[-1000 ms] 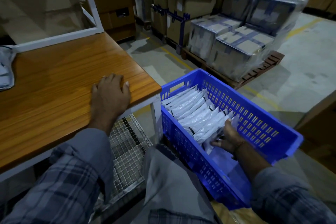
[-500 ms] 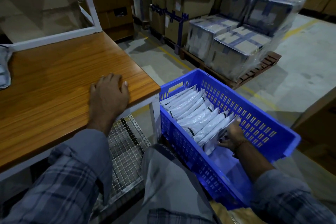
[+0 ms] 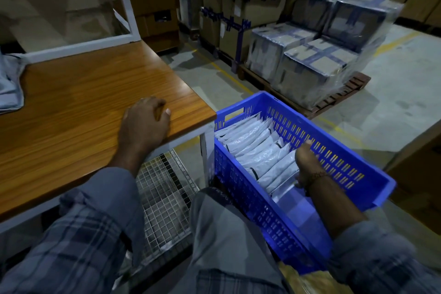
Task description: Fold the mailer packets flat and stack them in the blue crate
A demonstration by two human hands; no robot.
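Warehouse floor, wrapped cartons on a pallet point(image 3: 338, 100) upper right. Wooden desk point(image 3: 83, 107) fills the left of frame; your left hand point(image 3: 143, 124) rests near its right edge, fingers loosely curled, holding nothing. Blue crate point(image 3: 353, 167) sits lower right beside the desk, mailer packets point(image 3: 253, 145) standing in a row inside. Your right hand point(image 3: 305, 164) is in the crate against the nearest packets; can't tell if its fingers grip one.

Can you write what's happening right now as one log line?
left hand: resting on table | right hand: in crate, against packets | packets: in a row
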